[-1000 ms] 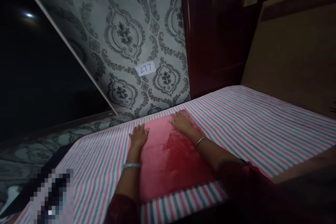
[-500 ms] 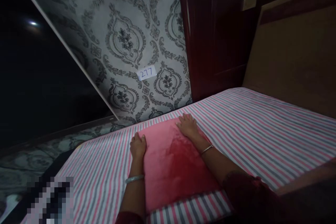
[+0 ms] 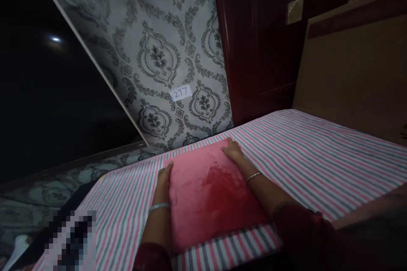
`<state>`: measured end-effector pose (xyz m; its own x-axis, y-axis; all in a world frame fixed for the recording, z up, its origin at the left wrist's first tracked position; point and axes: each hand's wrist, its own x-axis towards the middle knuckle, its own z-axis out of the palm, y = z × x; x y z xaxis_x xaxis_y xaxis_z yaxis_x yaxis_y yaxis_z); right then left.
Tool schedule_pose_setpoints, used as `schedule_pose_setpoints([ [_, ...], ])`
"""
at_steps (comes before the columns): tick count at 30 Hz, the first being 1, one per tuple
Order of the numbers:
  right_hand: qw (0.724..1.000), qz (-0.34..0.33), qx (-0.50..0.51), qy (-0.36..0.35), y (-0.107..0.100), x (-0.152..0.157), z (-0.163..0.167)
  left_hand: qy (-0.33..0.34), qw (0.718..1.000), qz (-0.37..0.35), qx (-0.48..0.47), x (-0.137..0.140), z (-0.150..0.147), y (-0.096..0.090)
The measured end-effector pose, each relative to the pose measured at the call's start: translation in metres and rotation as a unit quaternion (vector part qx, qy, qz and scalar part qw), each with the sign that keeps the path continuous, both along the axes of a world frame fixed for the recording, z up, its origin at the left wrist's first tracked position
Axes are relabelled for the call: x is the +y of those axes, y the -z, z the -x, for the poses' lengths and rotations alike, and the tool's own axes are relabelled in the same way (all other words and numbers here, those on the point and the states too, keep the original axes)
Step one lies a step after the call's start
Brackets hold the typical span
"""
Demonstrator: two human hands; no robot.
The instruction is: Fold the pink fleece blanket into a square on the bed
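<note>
A flat pink and red rectangle (image 3: 197, 194) lies in front of me on a striped cloth (image 3: 280, 156). Its pink side blends into a darker, shinier red patch on the right; whether it is folded fabric or a wrapped flat packet I cannot tell. My left hand (image 3: 163, 178) grips its left edge near the far corner, thumb on top and the other fingers mostly hidden along the side. At the far right corner, my right hand (image 3: 233, 151) holds the edge, thumb on the top face and fingers over the outer side.
Beyond the cloth stands a patterned wall (image 3: 159, 59) with a paper label (image 3: 181, 92) reading 277. A dark glossy panel (image 3: 70, 93) is at left, a dark red door (image 3: 254, 51) behind, and a large cardboard box (image 3: 352, 67) at right. A pixelated patch covers the lower left.
My hands have moved from lying flat on the pink-red rectangle to gripping its two side edges. The rectangle's left edge has shifted slightly left. The camera view has tilted a little.
</note>
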<state>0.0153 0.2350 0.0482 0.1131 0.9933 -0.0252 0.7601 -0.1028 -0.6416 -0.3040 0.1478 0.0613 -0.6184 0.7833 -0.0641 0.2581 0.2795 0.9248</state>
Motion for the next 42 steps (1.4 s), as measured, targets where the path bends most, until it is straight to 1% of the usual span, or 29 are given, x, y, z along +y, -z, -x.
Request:
schedule_pose_setpoints([
  [3, 0.996, 0.022, 0.08, 0.035, -0.004, 0.004, -0.008, 0.034, 0.993, 0.017, -0.114, -0.004, 0.005, -0.009],
  [4, 0.993, 0.026, 0.107, 0.043, -0.005, 0.005, -0.01, 0.042, 0.984, 0.028, -0.169, -0.005, 0.005, -0.013],
  [6, 0.985, 0.033, 0.162, 0.049, -0.008, 0.005, -0.014, 0.054, 0.957, 0.051, -0.279, -0.007, 0.001, -0.022],
  [7, 0.98, 0.035, 0.192, 0.048, -0.009, 0.005, -0.016, 0.06, 0.944, 0.059, -0.319, -0.008, -0.003, -0.028],
  [8, 0.973, 0.038, 0.222, 0.046, -0.01, 0.003, -0.018, 0.065, 0.937, 0.064, -0.338, -0.009, -0.006, -0.034],
  [10, 0.959, 0.045, 0.278, 0.035, -0.013, 0.0, -0.023, 0.087, 0.943, 0.046, -0.318, -0.012, -0.014, -0.048],
  [13, 0.938, 0.056, 0.343, 0.001, -0.019, -0.006, -0.032, 0.117, 0.955, -0.011, -0.272, -0.017, -0.02, -0.071],
  [15, 0.924, 0.051, 0.378, -0.026, -0.03, -0.009, -0.037, 0.118, 0.958, -0.05, -0.256, -0.02, -0.02, -0.087],
  [16, 0.917, 0.042, 0.395, -0.038, -0.039, -0.01, -0.04, 0.114, 0.959, -0.064, -0.253, -0.021, -0.018, -0.096],
  [17, 0.91, 0.027, 0.412, -0.048, -0.049, -0.009, -0.042, 0.113, 0.96, -0.09, -0.24, -0.021, -0.017, -0.106],
  [19, 0.895, -0.014, 0.442, -0.063, -0.078, -0.008, -0.048, 0.121, 0.959, -0.171, -0.192, -0.024, -0.013, -0.129],
  [21, 0.876, -0.084, 0.468, -0.083, -0.11, -0.007, -0.054, 0.138, 0.946, -0.262, -0.132, -0.029, -0.009, -0.156],
  [23, 0.851, -0.196, 0.473, -0.12, -0.136, -0.01, -0.062, 0.152, 0.929, -0.324, -0.091, -0.039, -0.006, -0.181],
  [24, 0.837, -0.259, 0.462, -0.139, -0.143, -0.015, -0.066, 0.158, 0.925, -0.335, -0.079, -0.046, -0.005, -0.19],
  [25, 0.824, -0.319, 0.441, -0.156, -0.146, -0.023, -0.07, 0.17, 0.923, -0.341, -0.052, -0.055, -0.003, -0.196],
  [26, 0.818, -0.366, 0.411, -0.166, -0.142, -0.032, -0.075, 0.185, 0.922, -0.341, -0.009, -0.065, -0.002, -0.195],
  [27, 0.82, -0.397, 0.376, -0.168, -0.132, -0.044, -0.079, 0.2, 0.92, -0.334, 0.051, -0.076, 0.0, -0.189],
  [28, 0.829, -0.413, 0.338, -0.166, -0.116, -0.057, -0.084, 0.217, 0.913, -0.322, 0.124, -0.088, 0.001, -0.176],
  [29, 0.846, -0.41, 0.301, -0.161, -0.095, -0.071, -0.089, 0.231, 0.901, -0.305, 0.202, -0.1, 0.002, -0.157],
  [30, 0.864, -0.396, 0.267, -0.16, -0.07, -0.085, -0.094, 0.242, 0.886, -0.286, 0.271, -0.113, 0.002, -0.133],
  [31, 0.882, -0.374, 0.232, -0.169, -0.043, -0.099, -0.099, 0.257, 0.874, -0.263, 0.317, -0.126, 0.002, -0.105],
  [33, 0.909, -0.316, 0.168, -0.214, 0.009, -0.125, -0.11, 0.288, 0.867, -0.194, 0.356, -0.152, 0.0, -0.047],
  [34, 0.917, -0.286, 0.147, -0.236, 0.031, -0.137, -0.117, 0.306, 0.866, -0.158, 0.363, -0.165, -0.001, -0.022],
  [35, 0.924, -0.26, 0.133, -0.248, 0.048, -0.148, -0.123, 0.314, 0.865, -0.134, 0.367, -0.177, -0.001, -0.001],
  [36, 0.929, -0.244, 0.125, -0.249, 0.059, -0.156, -0.128, 0.319, 0.867, -0.116, 0.364, -0.188, -0.001, 0.013],
  [37, 0.934, -0.237, 0.117, -0.238, 0.065, -0.163, -0.133, 0.32, 0.87, -0.105, 0.36, -0.196, 0.001, 0.021],
  [38, 0.939, -0.24, 0.108, -0.22, 0.065, -0.167, -0.136, 0.313, 0.874, -0.101, 0.357, -0.201, 0.002, 0.023],
  [40, 0.941, -0.273, 0.077, -0.183, 0.052, -0.169, -0.133, 0.274, 0.884, -0.108, 0.364, -0.201, 0.001, 0.014],
  [42, 0.934, -0.31, 0.031, -0.176, 0.03, -0.166, -0.118, 0.223, 0.884, -0.117, 0.394, -0.189, -0.01, -0.003],
])
